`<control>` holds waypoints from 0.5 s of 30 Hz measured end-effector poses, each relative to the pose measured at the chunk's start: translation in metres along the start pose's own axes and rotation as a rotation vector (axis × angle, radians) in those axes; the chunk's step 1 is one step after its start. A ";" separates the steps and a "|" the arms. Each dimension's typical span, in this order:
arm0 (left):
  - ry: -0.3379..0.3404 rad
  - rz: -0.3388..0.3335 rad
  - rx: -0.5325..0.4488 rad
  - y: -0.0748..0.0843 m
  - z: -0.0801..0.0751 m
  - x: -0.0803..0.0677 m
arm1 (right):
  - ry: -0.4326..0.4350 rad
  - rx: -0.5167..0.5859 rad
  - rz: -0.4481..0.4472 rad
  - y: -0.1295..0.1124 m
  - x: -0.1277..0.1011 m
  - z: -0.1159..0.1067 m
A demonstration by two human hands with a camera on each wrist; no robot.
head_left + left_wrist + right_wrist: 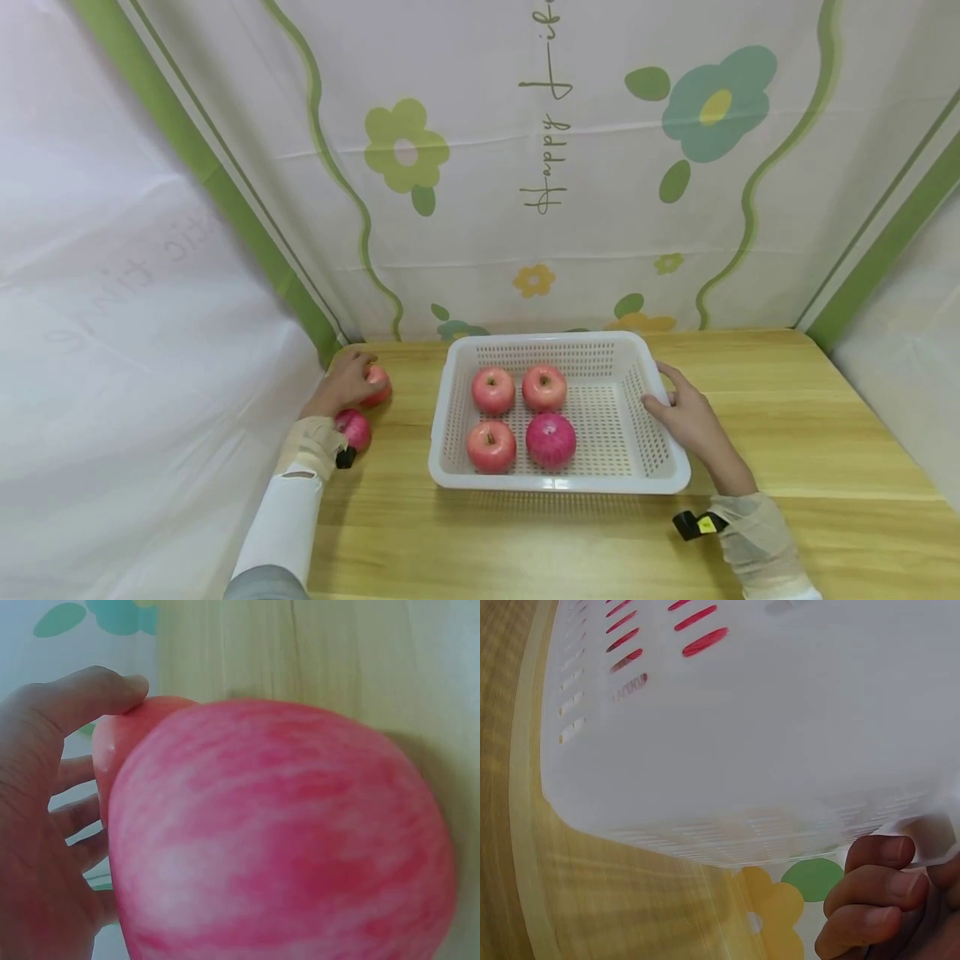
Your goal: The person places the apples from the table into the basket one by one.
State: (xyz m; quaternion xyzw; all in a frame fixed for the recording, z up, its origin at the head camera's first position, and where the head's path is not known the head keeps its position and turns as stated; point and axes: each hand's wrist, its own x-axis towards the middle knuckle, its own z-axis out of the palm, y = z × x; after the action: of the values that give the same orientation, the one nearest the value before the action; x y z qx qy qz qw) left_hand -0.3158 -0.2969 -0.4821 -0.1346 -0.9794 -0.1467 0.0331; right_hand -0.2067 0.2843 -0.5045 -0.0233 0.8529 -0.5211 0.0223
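A white slotted basket (pixel 678 479) stands mid-table with several pink-red apples inside, among them a darker one (pixel 551 440). My right hand (pixel 684 414) grips the basket's right rim; the right wrist view shows its fingers (pixel 871 894) curled under the rim beside the basket wall (pixel 742 735). Left of the basket, my left hand (pixel 349 379) curls over an apple (pixel 379 385) near the table's back left corner. A second loose apple (pixel 356 429) lies just beside that wrist. In the left wrist view this near apple (pixel 277 832) fills the frame, and the held apple (pixel 124 731) peeks out behind it under the thumb.
The wooden table (pixel 787 417) is hemmed in by a flowered cloth backdrop (pixel 540 167) behind and white sheets at both sides. Bare wood lies right of the basket and along the front edge.
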 end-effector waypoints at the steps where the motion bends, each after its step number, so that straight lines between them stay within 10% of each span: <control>1: -0.017 -0.007 -0.007 0.000 0.001 -0.001 | 0.000 -0.001 -0.001 0.001 0.000 0.000; 15: -0.077 -0.057 -0.037 -0.002 0.004 -0.003 | 0.004 -0.013 0.003 -0.001 0.000 0.001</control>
State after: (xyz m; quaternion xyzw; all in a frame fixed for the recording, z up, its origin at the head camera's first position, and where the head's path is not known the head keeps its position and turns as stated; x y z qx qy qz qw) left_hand -0.3138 -0.2985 -0.4873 -0.1129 -0.9805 -0.1602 -0.0114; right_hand -0.2065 0.2831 -0.5035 -0.0211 0.8564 -0.5154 0.0213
